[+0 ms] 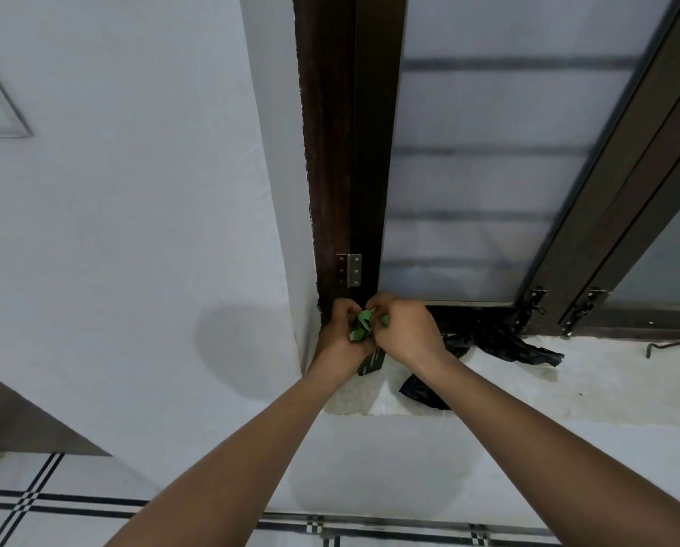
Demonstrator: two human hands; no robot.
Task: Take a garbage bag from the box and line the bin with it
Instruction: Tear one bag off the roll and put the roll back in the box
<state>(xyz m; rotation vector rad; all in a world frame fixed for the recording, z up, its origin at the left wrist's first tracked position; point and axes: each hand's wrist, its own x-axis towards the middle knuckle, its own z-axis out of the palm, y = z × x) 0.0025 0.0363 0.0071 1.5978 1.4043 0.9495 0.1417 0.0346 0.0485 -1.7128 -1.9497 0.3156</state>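
Left hand (340,333) and right hand (403,329) both gripping green box (361,325), black garbage bag (504,345) on windowsill (606,373)

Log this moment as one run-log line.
stage: opening box | left hand: gripping green box | right hand: on box | black bags: on sill | bin: not in view

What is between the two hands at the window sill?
In the head view, a small green and black box sits between the left hand and right hand; both grip it.
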